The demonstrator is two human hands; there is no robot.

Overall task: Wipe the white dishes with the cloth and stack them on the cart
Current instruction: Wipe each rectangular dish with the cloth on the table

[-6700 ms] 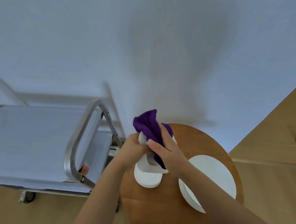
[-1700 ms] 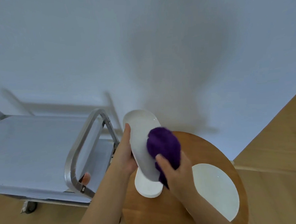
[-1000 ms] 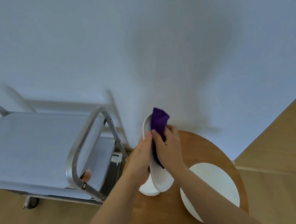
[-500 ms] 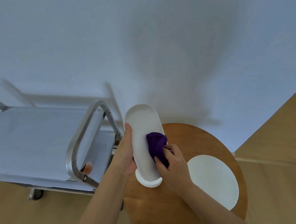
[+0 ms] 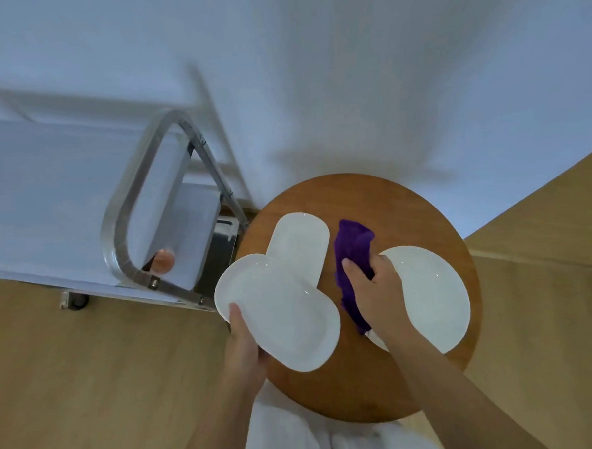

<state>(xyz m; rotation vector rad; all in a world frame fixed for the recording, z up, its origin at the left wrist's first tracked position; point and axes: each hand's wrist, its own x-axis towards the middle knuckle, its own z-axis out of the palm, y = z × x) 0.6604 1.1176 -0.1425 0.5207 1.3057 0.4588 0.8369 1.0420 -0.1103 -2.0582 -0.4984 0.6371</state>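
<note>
My left hand (image 5: 243, 343) grips the near end of a white oval dish (image 5: 278, 311), held almost flat over the left edge of the round wooden table (image 5: 348, 393). Under its far end another white oval dish (image 5: 302, 244) lies on the table. My right hand (image 5: 377, 288) holds the purple cloth (image 5: 352, 252) down on the table between the oval dishes and a round white plate (image 5: 432, 296). The steel cart (image 5: 46, 189) stands to the left, its top bare.
The cart's tubular handle (image 5: 122, 212) rises between the cart top and the table. A white wall runs close behind both. Wooden floor lies to the left and right. White clothing shows at the bottom edge.
The oval dish has gone from upright to nearly flat and lower left in my left hand. My right hand has taken the cloth off it and down to the table.
</note>
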